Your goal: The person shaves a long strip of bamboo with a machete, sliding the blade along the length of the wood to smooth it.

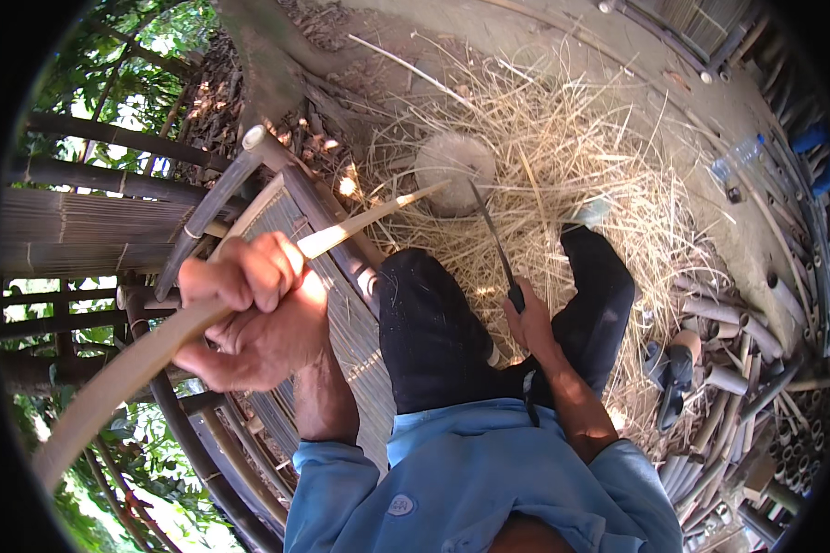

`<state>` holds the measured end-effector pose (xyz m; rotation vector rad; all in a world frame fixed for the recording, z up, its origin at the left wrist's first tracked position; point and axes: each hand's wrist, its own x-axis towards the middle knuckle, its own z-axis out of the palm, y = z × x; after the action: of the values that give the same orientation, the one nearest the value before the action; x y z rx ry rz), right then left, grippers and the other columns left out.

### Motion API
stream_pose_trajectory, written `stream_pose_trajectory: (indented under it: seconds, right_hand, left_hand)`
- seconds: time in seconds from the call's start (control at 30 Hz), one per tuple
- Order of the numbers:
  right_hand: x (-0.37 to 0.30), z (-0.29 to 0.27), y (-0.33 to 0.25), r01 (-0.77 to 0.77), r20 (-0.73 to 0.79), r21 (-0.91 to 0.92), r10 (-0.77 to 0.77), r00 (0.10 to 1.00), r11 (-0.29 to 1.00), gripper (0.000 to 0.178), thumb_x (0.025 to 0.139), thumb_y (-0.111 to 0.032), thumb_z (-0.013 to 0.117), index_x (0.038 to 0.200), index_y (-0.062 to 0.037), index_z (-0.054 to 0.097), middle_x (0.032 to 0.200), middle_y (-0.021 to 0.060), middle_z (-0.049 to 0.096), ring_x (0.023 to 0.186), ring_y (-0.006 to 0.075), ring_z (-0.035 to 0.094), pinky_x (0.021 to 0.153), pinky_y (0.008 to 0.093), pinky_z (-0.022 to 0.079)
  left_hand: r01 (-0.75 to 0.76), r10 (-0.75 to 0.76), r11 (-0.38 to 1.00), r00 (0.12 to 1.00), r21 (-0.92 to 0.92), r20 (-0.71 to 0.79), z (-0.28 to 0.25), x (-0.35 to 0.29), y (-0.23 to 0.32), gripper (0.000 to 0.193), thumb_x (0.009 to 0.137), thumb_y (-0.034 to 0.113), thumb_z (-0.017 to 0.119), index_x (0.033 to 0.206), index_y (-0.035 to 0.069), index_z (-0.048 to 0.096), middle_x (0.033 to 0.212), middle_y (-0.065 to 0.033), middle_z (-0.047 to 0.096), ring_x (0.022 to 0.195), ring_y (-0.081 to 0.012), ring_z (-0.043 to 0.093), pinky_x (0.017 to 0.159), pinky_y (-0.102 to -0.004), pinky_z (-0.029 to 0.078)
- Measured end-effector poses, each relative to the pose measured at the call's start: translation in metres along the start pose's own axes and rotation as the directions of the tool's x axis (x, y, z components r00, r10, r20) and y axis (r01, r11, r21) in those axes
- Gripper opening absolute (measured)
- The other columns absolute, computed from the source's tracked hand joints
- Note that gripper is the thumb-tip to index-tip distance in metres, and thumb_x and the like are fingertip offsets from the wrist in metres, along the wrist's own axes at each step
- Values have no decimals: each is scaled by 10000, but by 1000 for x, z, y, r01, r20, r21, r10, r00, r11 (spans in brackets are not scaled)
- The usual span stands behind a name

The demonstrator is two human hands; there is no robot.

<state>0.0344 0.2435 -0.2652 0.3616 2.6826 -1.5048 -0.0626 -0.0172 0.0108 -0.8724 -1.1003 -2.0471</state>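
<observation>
My left hand [272, 318], raised at the left, has its fingers curled round a long pale bamboo strip [369, 219]. One end of the strip tapers to a point over the round block; the other runs back to the lower left. Low between my knees, my right hand [533, 323] grips the dark handle of a long, narrow knife [494, 232]. Its blade points up and away, with the tip in front of the round block [452, 157]. In this view the strip's end and the knife tip appear close together, apart from each other.
Pale shavings [563, 138] lie thick around the block and my feet. A bamboo bench [360, 369] is at my left, beside a bamboo railing [83, 175]. Cut bamboo pieces [710, 405], dark sandals [678, 373] and a clear plastic bottle [740, 157] lie at the right. A tree trunk [263, 64] stands behind.
</observation>
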Motion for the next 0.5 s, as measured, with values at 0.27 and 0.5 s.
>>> stream_pose_trajectory:
  seconds: [0.27,0.5]
  right_hand:
    - [20,10,-121,405,-32,8,-404,914,914,349,923,-240,703,1185,-47,577,860,194,670,747,399,679,635,465,541]
    - [36,24,-145,616,-49,-47,-618,785,786,251,947,-243,649,1107,-78,547,754,189,638,678,384,675,562,463,556]
  left_hand:
    - [26,-25,998,1000,54,-10,1,-27,23,629,935,715,483,804,108,386,620,-41,379,522,-149,307,516,-329,325]
    - [18,-14,996,999,82,-51,12,-30,19,578,920,674,534,791,135,368,585,-28,357,491,-134,287,500,-323,314]
